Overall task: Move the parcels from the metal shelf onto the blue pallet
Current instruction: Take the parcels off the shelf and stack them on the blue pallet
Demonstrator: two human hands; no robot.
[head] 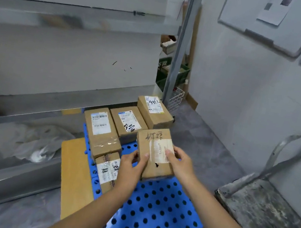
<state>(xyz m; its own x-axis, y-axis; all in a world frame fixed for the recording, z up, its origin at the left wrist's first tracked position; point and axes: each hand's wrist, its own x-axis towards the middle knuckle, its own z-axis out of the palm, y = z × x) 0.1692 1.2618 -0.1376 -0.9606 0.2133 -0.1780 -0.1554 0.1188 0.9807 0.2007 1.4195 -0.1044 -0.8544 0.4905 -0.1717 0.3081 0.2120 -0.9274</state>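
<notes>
The metal shelf (28, 92) runs along the left, and its lower level shows only a crumpled plastic bag (40, 140). Beside it on the floor lies the blue pallet (157, 215); its near half is bare. A flat trolley (258, 213) stands well apart on the right. Four parcels already sit on the pallet: a long parcel (102, 131) along the left edge, a small parcel (106, 170) touching its near end, a middle parcel (127, 122) at the far edge and a tilted parcel (154, 112) at the far right corner. The held parcel (153, 154) hangs over the pallet's centre, just in front of the middle one; whether its near end touches the surface I cannot tell. The left hand (131, 162) clamps its left edge, thumb on top. The right hand (179, 161) clamps the right edge, thumb on the label. It looks like a stiff, taped carton, light enough to manage and likely slick on the tape, so holding the two long edges seems best.
</notes>
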